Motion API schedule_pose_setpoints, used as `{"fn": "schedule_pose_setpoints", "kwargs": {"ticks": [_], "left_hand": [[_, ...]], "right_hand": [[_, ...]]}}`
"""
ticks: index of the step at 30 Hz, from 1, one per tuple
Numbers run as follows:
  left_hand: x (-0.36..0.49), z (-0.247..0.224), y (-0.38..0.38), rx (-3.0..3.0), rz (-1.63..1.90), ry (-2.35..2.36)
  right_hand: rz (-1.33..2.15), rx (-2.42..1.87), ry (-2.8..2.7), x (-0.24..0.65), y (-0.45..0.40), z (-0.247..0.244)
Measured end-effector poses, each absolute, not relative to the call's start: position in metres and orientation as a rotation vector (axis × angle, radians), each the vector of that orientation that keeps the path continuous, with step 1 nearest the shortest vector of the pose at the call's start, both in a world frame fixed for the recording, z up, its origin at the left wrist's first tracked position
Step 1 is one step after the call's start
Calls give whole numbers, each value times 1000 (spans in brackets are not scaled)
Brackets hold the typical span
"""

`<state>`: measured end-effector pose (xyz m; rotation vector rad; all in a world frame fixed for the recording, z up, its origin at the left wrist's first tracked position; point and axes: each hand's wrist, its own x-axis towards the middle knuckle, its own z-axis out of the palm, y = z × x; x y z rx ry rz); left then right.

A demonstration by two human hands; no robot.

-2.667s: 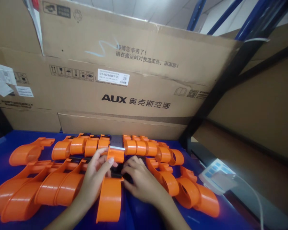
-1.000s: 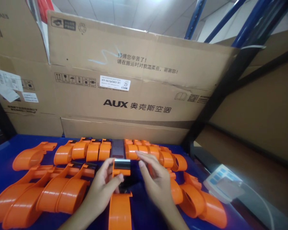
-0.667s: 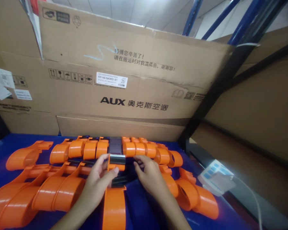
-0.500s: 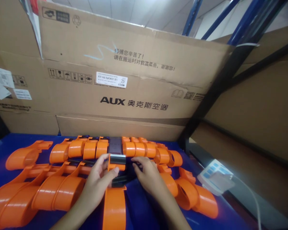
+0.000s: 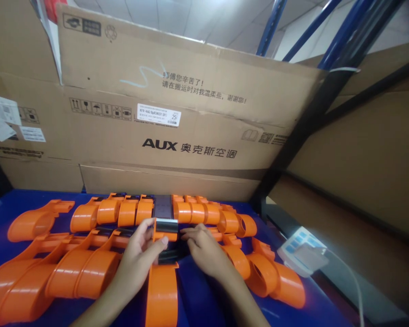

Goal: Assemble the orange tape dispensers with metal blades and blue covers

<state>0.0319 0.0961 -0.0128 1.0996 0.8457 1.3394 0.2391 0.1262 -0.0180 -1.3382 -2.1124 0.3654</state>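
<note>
My left hand [image 5: 141, 252] is closed around the head of an orange tape dispenser [image 5: 162, 290], with the thumb pressed on its front. A silver serrated blade and a black strip face me at the top of that head. Below, the dispenser's wide curved orange band hangs toward me, and a black handle-like part crosses between. Just right of the head is my right hand [image 5: 204, 249], its fingers bent and drawn together near the dispenser's side. Whatever lies between those fingertips is too dark and small to make out.
Several orange tape dispensers [image 5: 88, 272] lie in rows left and right on the blue shelf [image 5: 204, 295]. A dark flat box [image 5: 162, 206] lies behind the hands. Cardboard [image 5: 191, 118] stands at the back. A white power strip [image 5: 301, 250] with a cable is at right.
My right hand has moved slightly left, closer to the dispenser head, and its fingers have drawn together. My left hand keeps its hold on the dispenser.
</note>
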Motion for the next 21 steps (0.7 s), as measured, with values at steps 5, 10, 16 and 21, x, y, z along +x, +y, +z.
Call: {"fn": "schedule_pose_setpoints", "kwargs": {"ticks": [5, 10, 16, 21], "left_hand": [[32, -12, 95, 1125, 1341, 849], [31, -11, 96, 1102, 1331, 853], [32, -10, 96, 1099, 1334, 859], [34, -11, 96, 1070, 1335, 891]], "right_hand": [[338, -1342, -2061, 240, 129, -21], [305, -1347, -1990, 240, 131, -22], [310, -1268, -1818, 235, 126, -11], [563, -1086, -1493, 228, 127, -13]]}}
